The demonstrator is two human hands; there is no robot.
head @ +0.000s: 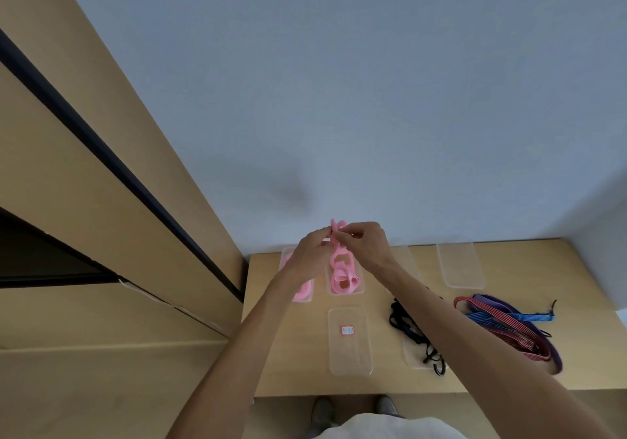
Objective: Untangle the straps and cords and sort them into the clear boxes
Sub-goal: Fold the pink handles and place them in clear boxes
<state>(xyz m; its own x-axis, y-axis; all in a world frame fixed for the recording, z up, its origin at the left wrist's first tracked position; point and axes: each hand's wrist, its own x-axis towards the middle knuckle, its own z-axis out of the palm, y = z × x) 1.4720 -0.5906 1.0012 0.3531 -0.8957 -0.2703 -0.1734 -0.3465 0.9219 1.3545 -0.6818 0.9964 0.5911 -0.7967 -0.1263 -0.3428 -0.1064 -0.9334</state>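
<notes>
A pink strap hangs from both hands, and its lower loops lie in a clear box at the back of the table. My left hand and my right hand pinch the strap's top end above that box. Left of it, another clear box holds more pink strap, partly hidden by my left arm. An empty clear box with a red label lies nearer to me. Black cords spill over a further clear box. A tangle of red, blue and purple straps lies to the right.
An empty clear box sits at the back right of the wooden table. A wooden cabinet stands to the left, a pale wall behind. My shoes show below the table's front edge.
</notes>
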